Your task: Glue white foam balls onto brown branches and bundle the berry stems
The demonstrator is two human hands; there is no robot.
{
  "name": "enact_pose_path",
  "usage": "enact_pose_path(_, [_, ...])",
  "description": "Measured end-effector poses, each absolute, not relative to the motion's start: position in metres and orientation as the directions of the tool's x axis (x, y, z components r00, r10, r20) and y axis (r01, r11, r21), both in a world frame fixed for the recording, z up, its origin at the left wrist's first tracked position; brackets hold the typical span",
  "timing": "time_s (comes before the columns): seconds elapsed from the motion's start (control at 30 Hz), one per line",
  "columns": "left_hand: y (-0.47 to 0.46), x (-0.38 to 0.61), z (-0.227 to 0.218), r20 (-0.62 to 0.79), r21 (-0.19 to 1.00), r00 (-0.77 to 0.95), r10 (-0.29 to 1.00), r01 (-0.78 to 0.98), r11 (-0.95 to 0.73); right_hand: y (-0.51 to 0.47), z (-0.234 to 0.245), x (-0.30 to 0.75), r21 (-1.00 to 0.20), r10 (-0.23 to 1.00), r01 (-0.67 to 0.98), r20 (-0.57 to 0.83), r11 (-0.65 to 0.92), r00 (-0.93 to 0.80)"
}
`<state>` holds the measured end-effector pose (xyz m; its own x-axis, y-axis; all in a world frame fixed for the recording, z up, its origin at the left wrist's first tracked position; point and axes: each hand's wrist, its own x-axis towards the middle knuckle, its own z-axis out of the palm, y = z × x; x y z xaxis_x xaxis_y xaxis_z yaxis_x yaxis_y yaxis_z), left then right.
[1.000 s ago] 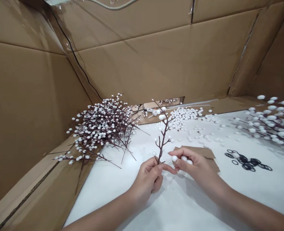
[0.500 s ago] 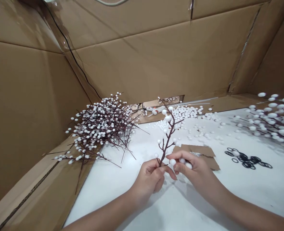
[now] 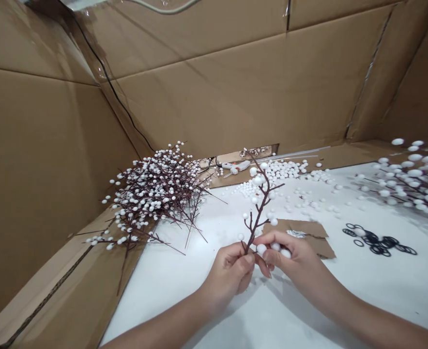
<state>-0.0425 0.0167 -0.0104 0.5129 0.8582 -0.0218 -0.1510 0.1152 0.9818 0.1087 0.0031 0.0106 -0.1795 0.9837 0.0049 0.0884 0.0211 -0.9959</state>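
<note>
On the white tabletop (image 3: 348,295), left fingers (image 3: 248,259) clamped a part-beaded twig (image 3: 261,206), right fingers (image 3: 277,237) three foam balls (image 3: 275,246), beside heaped beaded branches (image 3: 152,198).

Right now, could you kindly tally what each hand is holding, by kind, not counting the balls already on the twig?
Brown branching twig, left hand: 1
Loose white foam balls, right hand: 3 visible
Total: 4
</note>
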Motion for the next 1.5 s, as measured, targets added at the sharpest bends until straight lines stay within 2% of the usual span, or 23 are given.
enact_pose_path(0.7, [0.013, -0.042, -0.004, -0.042, 0.992, 0.518, 0.854, -0.076, 0.096, 0.000, 0.001, 0.104, -0.996, 0.983, -0.074, -0.025, -0.039, -0.179])
enact_pose_path(1.5, [0.017, -0.044, -0.005, -0.084, 0.986, 0.579, 0.811, -0.071, 0.153, -0.001, 0.002, 0.104, -0.991, 0.976, -0.130, 0.002, -0.026, -0.217])
